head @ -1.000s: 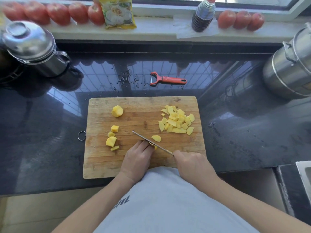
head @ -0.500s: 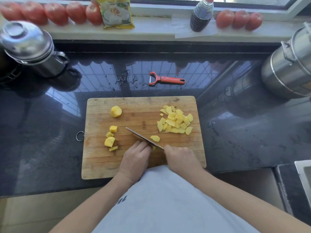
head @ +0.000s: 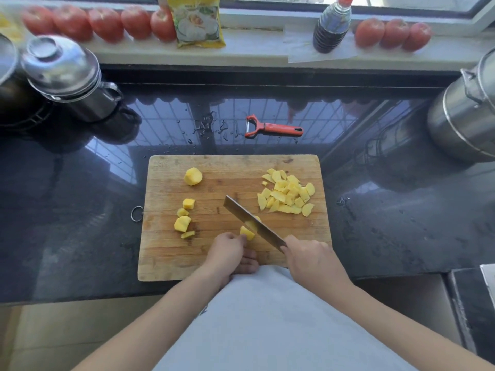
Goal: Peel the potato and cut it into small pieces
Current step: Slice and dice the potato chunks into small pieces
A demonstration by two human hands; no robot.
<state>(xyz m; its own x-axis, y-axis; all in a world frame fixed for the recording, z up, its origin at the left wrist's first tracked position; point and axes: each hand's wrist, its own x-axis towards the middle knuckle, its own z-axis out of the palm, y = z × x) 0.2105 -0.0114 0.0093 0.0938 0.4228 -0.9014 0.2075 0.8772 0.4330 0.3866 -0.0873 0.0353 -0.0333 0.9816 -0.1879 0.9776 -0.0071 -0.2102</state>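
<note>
Left hand (head: 230,250) pinches potato chunk (head: 247,232); right hand (head: 312,259) grips knife (head: 254,223). Tuck fingertips; slice toward the 2 o'clock pile (head: 288,194).

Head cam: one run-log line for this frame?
phase: cutting | left hand: holds potato chunk | right hand: grips knife over chunk | cut pile: board right | peeler: counter

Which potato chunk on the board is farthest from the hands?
The rounded chunk alone near the board's far left edge; the other loose chunks lie nearer.
</note>
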